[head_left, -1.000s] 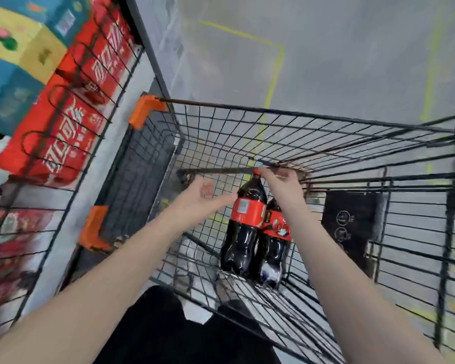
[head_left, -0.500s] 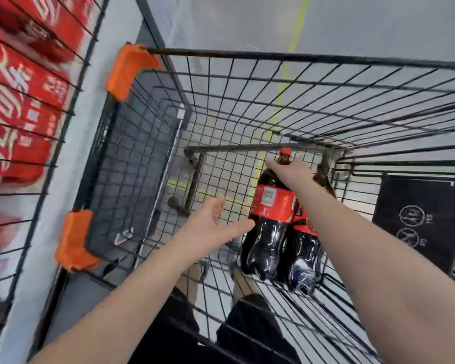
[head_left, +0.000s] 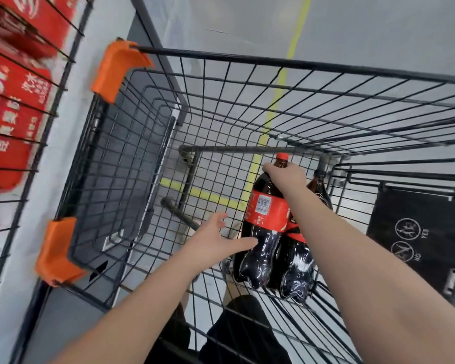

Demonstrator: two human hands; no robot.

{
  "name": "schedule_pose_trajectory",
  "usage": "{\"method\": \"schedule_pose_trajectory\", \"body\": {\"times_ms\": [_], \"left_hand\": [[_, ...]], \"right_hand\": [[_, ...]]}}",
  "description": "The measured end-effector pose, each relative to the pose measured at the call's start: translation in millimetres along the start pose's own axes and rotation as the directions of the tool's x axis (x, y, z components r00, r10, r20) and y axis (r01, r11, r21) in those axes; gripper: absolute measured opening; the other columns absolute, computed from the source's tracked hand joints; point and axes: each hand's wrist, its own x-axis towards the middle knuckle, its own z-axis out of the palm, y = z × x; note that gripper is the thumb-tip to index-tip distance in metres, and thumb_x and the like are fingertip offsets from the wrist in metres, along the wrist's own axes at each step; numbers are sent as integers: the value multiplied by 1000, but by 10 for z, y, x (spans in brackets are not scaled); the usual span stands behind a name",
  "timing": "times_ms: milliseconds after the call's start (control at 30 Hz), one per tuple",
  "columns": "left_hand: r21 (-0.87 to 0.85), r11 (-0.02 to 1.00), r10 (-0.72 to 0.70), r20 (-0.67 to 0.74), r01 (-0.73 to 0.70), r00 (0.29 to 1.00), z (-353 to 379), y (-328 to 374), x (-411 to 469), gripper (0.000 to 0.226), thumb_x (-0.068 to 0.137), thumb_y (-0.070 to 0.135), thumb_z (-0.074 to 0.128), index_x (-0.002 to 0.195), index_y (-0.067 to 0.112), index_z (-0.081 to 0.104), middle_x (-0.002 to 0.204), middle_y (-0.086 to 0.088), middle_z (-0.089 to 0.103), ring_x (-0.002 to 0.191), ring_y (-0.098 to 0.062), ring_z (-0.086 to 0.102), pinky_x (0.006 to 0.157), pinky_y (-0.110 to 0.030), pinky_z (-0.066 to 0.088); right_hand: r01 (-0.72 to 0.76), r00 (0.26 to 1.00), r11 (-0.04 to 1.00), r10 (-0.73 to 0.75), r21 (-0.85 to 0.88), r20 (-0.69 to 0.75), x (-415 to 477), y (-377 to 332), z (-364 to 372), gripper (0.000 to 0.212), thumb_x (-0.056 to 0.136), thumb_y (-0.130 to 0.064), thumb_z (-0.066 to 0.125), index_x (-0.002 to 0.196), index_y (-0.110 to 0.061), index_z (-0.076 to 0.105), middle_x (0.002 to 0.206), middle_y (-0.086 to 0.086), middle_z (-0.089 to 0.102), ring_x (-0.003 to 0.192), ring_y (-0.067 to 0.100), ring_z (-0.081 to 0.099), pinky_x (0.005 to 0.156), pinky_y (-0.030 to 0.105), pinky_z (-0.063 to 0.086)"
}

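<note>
Moved since 1 s ago: left hand (head_left: 216, 243) has dropped from label height to the lower body of the front bottle (head_left: 263, 214); the red cap (head_left: 282, 155) now shows clear above the right hand (head_left: 286, 177).
Right hand: fingers curled over the front bottle's shoulder, gripping it just below the cap.
Left hand: fingers spread and straight, thumb tip touching the bottle's dark lower part.
Bottles: 2 cola bottles side by side, upright with a slight tilt; second bottle (head_left: 297, 261) touches the first on its right.
Place: inside the wire cart (head_left: 247, 61), bases down at its mesh floor; whether they rest on it I cannot tell.
Cart corners: 2 orange guards (head_left: 116, 67) on the left.
Left of cart: red cartons (head_left: 11, 114) behind a wire rack, blurred.
Right of cart: black sign panel (head_left: 415, 232).
</note>
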Motion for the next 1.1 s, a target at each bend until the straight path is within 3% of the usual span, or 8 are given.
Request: {"method": "schedule_pose_trajectory", "body": {"times_ms": [100,200,367,433,567,767,933,1100], "left_hand": [[30,999,-32,36,31,999,154,-79,193,119,71,55,92,164,26,24,165,1,38,148,-17,41,114,-34,38],[58,998,-27,65,24,998,342,-144,346,123,67,46,98,163,19,24,162,-1,41,146,-18,43,114,-32,38],[77,997,18,100,-26,995,616,-295,598,111,49,40,103,141,24,43,133,10,61,126,-12,59,114,-39,47],[54,998,27,116,-34,993,667,-355,666,116,46,37,104,143,23,40,131,10,62,125,-11,60,114,-38,47],[27,999,35,140,-39,990,721,-441,708,123,44,42,102,147,23,37,132,10,64,124,-10,62,114,-40,48],[25,997,65,60,-67,996,784,-441,569,109,47,36,101,139,27,44,125,12,68,119,-8,65,110,-38,51],[112,983,146,-25,-143,989,687,-211,283,99,50,35,100,130,34,43,119,18,66,114,-7,64,98,-25,49],[163,940,316,-92,-298,944,476,190,-178,93,56,26,102,130,30,47,117,19,66,108,0,63,83,-6,45]], "right_hand": [[43,999,999,-43,18,-28,-115,7,-44,25,86,-42,72,84,-19,64,85,-1,68,86,23,67,79,37,54],[102,992,994,-99,37,-73,-263,50,-98,23,88,-39,69,86,-18,61,81,-3,65,77,16,61,69,32,45],[216,962,976,-207,30,-178,-566,122,-135,27,89,-39,70,92,-13,61,80,-6,60,72,6,54,68,34,39],[245,950,969,-231,42,-210,-647,156,-138,29,89,-39,72,95,-12,62,80,-7,60,72,4,52,68,33,37],[265,941,963,-246,52,-231,-725,172,-106,24,87,-38,72,86,-20,57,81,-4,63,77,19,59,69,34,41],[315,929,946,-291,75,-228,-883,223,-167,27,88,-35,71,77,-23,49,75,-3,61,69,16,58,63,33,45],[364,909,914,-307,178,-283,-1210,126,-407,22,88,-37,74,86,-20,60,80,-5,66,76,7,62,67,30,48],[474,856,853,-389,216,-341,-1708,-176,-781,22,88,-40,75,96,-24,64,86,-8,69,81,3,63,70,17,44]]}}
